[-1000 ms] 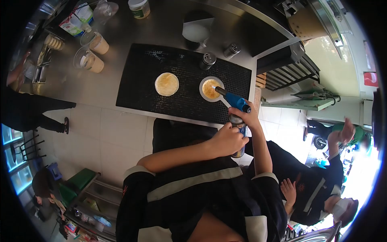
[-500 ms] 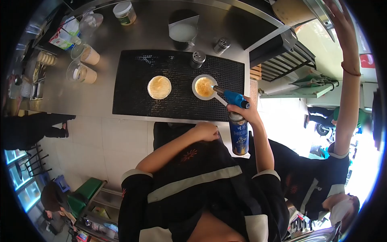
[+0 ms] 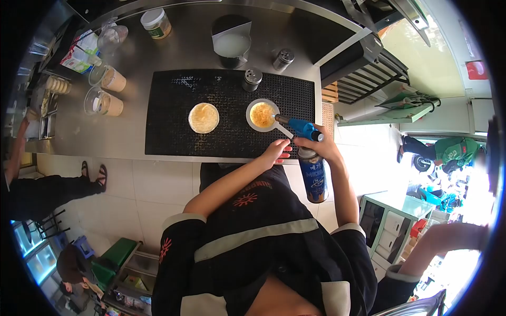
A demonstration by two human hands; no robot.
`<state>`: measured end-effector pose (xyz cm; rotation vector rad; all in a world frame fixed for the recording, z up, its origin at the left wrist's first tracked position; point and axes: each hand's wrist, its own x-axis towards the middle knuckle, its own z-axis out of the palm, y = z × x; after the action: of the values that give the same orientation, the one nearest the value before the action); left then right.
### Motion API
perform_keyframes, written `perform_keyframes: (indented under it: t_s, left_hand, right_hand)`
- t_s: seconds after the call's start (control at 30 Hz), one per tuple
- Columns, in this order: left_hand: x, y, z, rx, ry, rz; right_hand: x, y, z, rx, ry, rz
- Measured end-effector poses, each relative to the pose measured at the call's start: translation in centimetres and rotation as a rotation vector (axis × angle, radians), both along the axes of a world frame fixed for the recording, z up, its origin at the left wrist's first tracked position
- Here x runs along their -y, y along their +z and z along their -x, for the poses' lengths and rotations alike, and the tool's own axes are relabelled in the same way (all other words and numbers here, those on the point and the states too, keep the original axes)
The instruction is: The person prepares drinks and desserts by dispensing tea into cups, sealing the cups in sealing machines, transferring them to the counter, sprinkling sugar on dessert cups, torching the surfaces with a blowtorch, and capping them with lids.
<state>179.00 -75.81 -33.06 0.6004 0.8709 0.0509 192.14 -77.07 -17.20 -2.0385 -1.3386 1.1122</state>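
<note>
My right hand point(image 3: 322, 147) is closed round the blue head of a kitchen torch point(image 3: 301, 127), its gas can point(image 3: 313, 178) hanging below. The nozzle points at a cup's browned, creamy top point(image 3: 262, 114). A pale ring with a straight handle point(image 3: 283, 130) surrounds that top. At the front edge of the black rubber mat point(image 3: 226, 145), my left hand point(image 3: 276, 152) is open, fingers apart, just below the handle's end. I cannot tell whether it touches the handle. A second cup top point(image 3: 204, 117), paler and cream-coloured, sits to the left on the mat.
Behind the cups stand two shakers point(image 3: 252, 79), a metal pitcher point(image 3: 232, 45) of white liquid and a lidded jar point(image 3: 156, 23). Two plastic cups point(image 3: 108, 102) of tan drink are at left. A co-worker's arm point(image 3: 445, 245) reaches in at lower right; another person point(image 3: 47, 195) stands at left.
My left hand has moved up from the counter edge towards the ring's handle, and its fingers have opened. The browned top looks darker. The co-worker at right has lowered their raised arm.
</note>
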Motion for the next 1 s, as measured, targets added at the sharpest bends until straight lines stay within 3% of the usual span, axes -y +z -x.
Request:
perform_keyframes:
  t_s: [0.1, 0.2, 0.27, 0.47, 0.7, 0.87, 1.0]
  left_hand:
    - [0.0, 0.3, -0.4, -0.015, 0.104, 0.007]
    - [0.1, 0.3, -0.9, -0.036, 0.153, 0.019]
    - [0.1, 0.2, -1.0, -0.04, 0.118, -0.01]
    - [0.1, 0.2, -1.2, -0.05, 0.148, -0.016]
    - [0.1, 0.4, -1.5, -0.057, 0.242, -0.028]
    - [0.0, 0.0, -1.7, -0.025, 0.277, -0.085]
    - [-0.1, 0.1, -1.8, -0.005, 0.281, -0.102]
  right_hand:
    - [0.0, 0.3, -0.1, -0.103, 0.034, 0.104]
    - [0.3, -0.3, -0.2, 0.008, -0.076, 0.028]
    - [-0.1, 0.8, -0.3, -0.143, -0.03, 0.174]
    - [0.6, -1.1, -0.8, 0.0, -0.081, 0.101]
    - [0.4, 0.1, -0.5, -0.026, -0.036, 0.11]
    - [0.4, 0.9, -0.5, -0.184, -0.075, 0.138]
    - [1.3, -0.6, -0.7, -0.06, -0.124, 0.043]
